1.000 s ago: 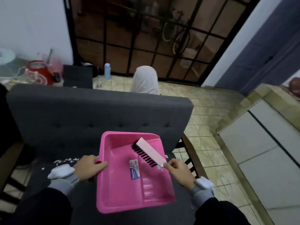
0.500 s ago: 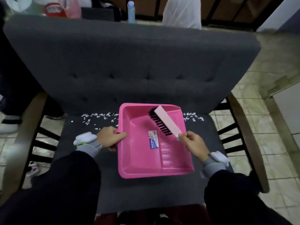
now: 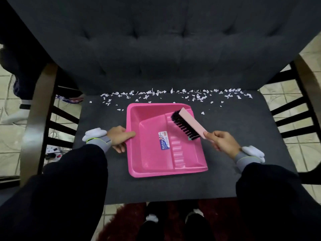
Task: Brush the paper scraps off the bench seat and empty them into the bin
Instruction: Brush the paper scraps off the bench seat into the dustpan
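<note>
A pink dustpan (image 3: pixel 152 159) lies flat on the dark grey bench seat (image 3: pixel 243 136). My left hand (image 3: pixel 119 139) grips its left rim, thumb over the edge. My right hand (image 3: pixel 223 141) holds the handle of a pale pink brush (image 3: pixel 189 125) with black bristles, angled over the right side of the pan. White paper scraps (image 3: pixel 156 93) lie scattered in a band along the back of the seat, just beyond the pan's far edge. No bin is in view.
The tufted backrest (image 3: pixel 165 40) rises behind the scraps. Dark wooden armrests with slats stand at the left (image 3: pixel 40 110) and right (image 3: pixel 305 80). A power strip (image 3: pixel 53 151) and cables lie on the tiled floor at left. My feet (image 3: pixel 173 221) stand on a red rug.
The view has tilted down and closer to the seat. The dustpan has come down to lie flat on the seat, both hands keeping their hold on pan and brush.
</note>
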### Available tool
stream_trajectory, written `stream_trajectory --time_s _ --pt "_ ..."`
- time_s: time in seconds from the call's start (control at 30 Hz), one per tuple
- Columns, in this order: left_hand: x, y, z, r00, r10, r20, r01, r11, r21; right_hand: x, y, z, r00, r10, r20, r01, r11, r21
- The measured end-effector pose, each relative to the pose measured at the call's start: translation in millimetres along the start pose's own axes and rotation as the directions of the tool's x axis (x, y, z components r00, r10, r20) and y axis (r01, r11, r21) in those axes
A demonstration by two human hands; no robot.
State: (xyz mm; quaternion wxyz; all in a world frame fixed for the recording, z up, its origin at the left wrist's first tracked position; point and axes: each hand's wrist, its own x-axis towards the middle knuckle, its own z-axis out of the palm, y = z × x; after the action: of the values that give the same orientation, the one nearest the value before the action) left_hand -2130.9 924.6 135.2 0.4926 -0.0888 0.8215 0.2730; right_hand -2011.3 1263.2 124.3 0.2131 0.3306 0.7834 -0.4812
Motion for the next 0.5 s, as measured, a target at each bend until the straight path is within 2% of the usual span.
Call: stream_trajectory --time_s 0.3,0.5 --pt "10 -24 5 0.998 -0.062 -0.001 0.062 0.998 -0.001 3 1 23 1.000 0.027 -0.002 -0.027 1.000 0.016" --pt "15 -24 5 0.999 -0.049 -0.001 0.049 0.998 0.034 8 -3 36 0.999 0.038 -0.007 -0.037 0.999 0.027"
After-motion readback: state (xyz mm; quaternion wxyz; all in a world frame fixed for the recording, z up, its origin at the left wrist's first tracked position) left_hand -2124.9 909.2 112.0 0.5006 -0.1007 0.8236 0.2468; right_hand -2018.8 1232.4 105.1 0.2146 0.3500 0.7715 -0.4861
